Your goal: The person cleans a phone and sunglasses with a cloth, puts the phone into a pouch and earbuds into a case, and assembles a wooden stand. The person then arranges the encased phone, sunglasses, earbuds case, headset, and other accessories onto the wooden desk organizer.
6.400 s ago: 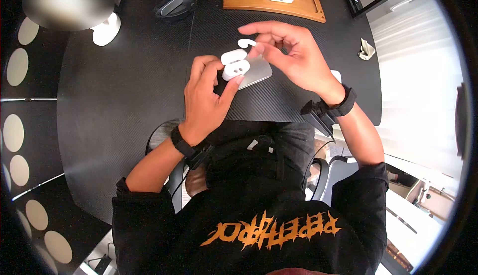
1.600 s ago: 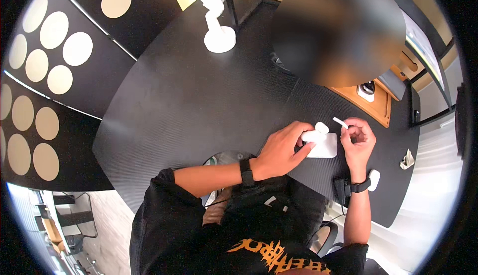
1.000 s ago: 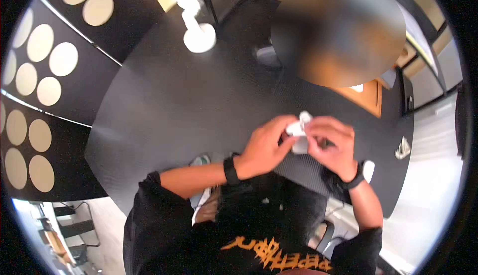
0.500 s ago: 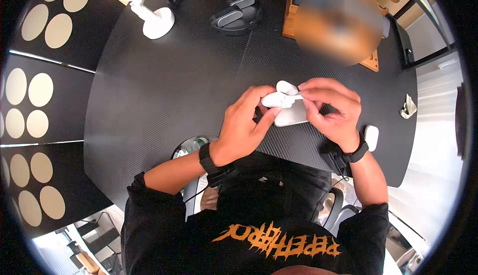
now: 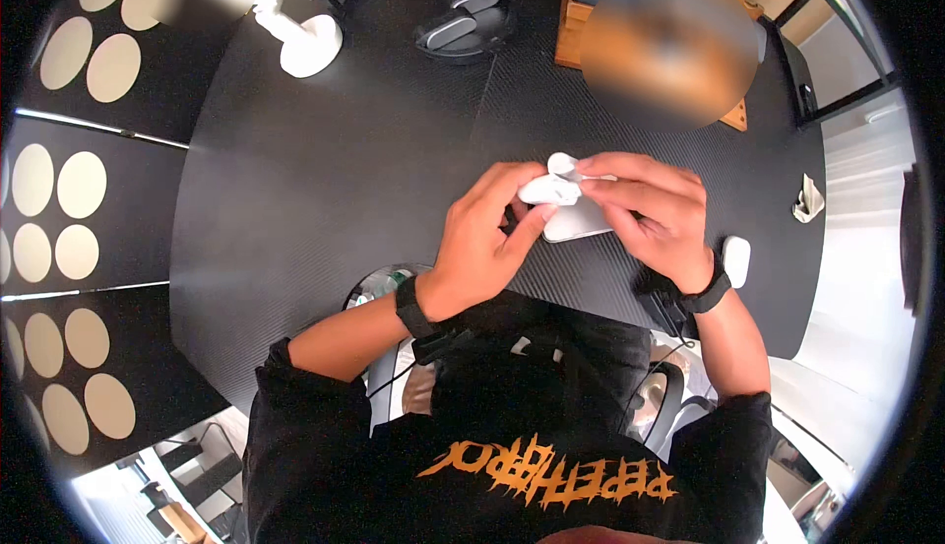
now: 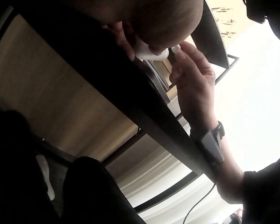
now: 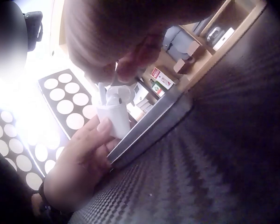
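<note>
My left hand [image 5: 477,239] grips a small white earbud case [image 5: 544,191], its thumb on the near side. The case's lid [image 5: 562,163] stands open. From the right, my right hand [image 5: 658,201] reaches the case opening with fingertips together; in the left wrist view it pinches a small white earbud [image 6: 175,48]. The right wrist view shows the case [image 7: 114,120] held upright by the left hand [image 7: 79,163], with white earbud parts [image 7: 113,95] at its opening, below the right hand [image 7: 116,42]. A flat silver slab [image 5: 577,222] lies under the hands.
A white rounded object [image 5: 735,261] lies beside the right wrist, with a crumpled tissue [image 5: 809,199] farther right. Behind are a black tray [image 5: 465,44] with grey pieces, a white lamp base [image 5: 311,46] and a wooden organiser [image 5: 569,40]. The black tabletop [image 5: 325,160] extends left.
The right hand, earlier holding an earbud apart from the case, has come leftward to the case opening. Its fingers have since moved slightly closer in. The left hand still holds the open case.
</note>
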{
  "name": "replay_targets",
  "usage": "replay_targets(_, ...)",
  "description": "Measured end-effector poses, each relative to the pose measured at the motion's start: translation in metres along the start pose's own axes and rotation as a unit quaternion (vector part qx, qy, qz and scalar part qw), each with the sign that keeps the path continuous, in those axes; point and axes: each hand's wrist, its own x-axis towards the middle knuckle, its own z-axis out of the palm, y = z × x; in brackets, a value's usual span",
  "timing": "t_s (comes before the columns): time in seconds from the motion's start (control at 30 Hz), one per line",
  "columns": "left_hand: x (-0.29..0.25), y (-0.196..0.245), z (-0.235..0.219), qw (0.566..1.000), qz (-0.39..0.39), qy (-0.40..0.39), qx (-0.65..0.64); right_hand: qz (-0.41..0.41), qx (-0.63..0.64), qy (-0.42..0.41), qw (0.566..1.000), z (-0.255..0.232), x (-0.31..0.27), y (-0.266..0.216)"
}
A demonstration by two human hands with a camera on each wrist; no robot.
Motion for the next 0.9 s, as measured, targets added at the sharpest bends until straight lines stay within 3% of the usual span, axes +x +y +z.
replay_targets(0.57, 0.0012, 0.0046, -0.003, 0.999, -0.006, -0.02, 0.028, -0.009, -0.013, -0.012, 1.0, -0.003, 0.0014, 0.0052)
replay_targets(0.73, 0.0001, -0.0013, 0.0016, 1.0, -0.001, -0.004, 0.002, -0.002, 0.034, -0.046, 0.998, 0.0021, -0.0022, 0.0023)
replay_targets(0.9, 0.0015, 0.0004, -0.0007, 1.0, 0.002, -0.019, 0.012, 0.001, 0.026, -0.024, 0.999, 0.0049, -0.0018, 0.0027)
